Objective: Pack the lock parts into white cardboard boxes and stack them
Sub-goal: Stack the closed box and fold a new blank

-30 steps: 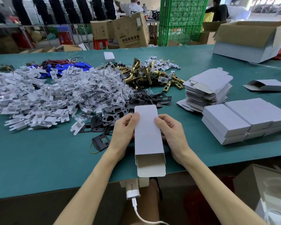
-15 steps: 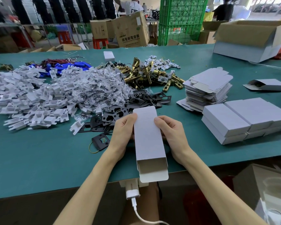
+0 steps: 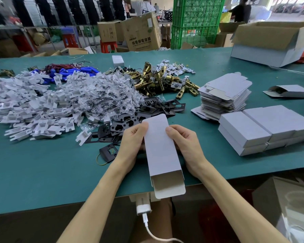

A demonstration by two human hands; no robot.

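Observation:
I hold a long white cardboard box [image 3: 161, 148] over the table's front edge, its open end with the flap facing me. My left hand [image 3: 132, 142] grips its left side and my right hand [image 3: 186, 146] grips its right side, thumbs on top. Beyond it lie black lock plates [image 3: 147, 111], brass latch bolts [image 3: 158, 81], bagged screws [image 3: 104, 97] and white plastic pieces [image 3: 30, 106]. Closed white boxes [image 3: 263, 127] are stacked at the right.
A pile of flat unfolded box blanks [image 3: 225, 95] sits behind the stacked boxes. One open box [image 3: 288, 91] lies at the far right. A big carton [image 3: 270, 42] stands at the back right. A white charger and cable [image 3: 144, 207] hang below the green table [image 3: 42, 172].
The box has tilted slightly, its near open end swinging to the right. Both hands keep their grip in the same place.

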